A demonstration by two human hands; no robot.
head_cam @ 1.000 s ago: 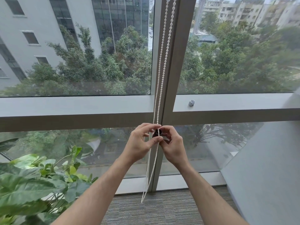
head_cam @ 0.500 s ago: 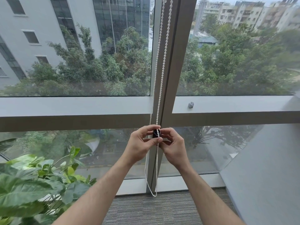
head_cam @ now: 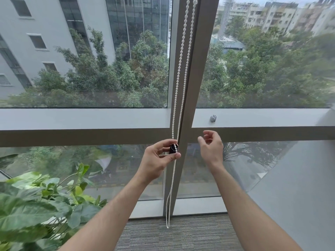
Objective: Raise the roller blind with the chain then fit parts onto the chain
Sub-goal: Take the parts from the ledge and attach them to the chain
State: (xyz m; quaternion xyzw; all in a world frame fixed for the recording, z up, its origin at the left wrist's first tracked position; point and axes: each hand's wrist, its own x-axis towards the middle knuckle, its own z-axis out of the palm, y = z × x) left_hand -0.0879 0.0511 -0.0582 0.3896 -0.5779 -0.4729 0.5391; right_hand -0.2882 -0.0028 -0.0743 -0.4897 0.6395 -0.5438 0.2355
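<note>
White beads make up the chain [head_cam: 182, 69], which hangs in two lines down the middle of the frame, right in front of the grey window post [head_cam: 192, 87]. Near the middle of the frame the left hand [head_cam: 159, 160] pinches a small black part [head_cam: 173, 149] between thumb and fingers. One line of beads runs across the front of the black part, touching it. Below the hand the chain hangs down in a thin loop, and its bottom end shows just in front of the grey carpet [head_cam: 181, 236] at the bottom of the frame.

To the right of the post is the right hand [head_cam: 211, 147]. Its fingers are loosely curled and hold nothing, and it is not touching the chain. A little above it, a small grey clip [head_cam: 213, 118] sits on the window bar [head_cam: 262, 117]. Big green plant leaves [head_cam: 36, 205] fill the lower left corner. Trees and tall buildings show through the glass.
</note>
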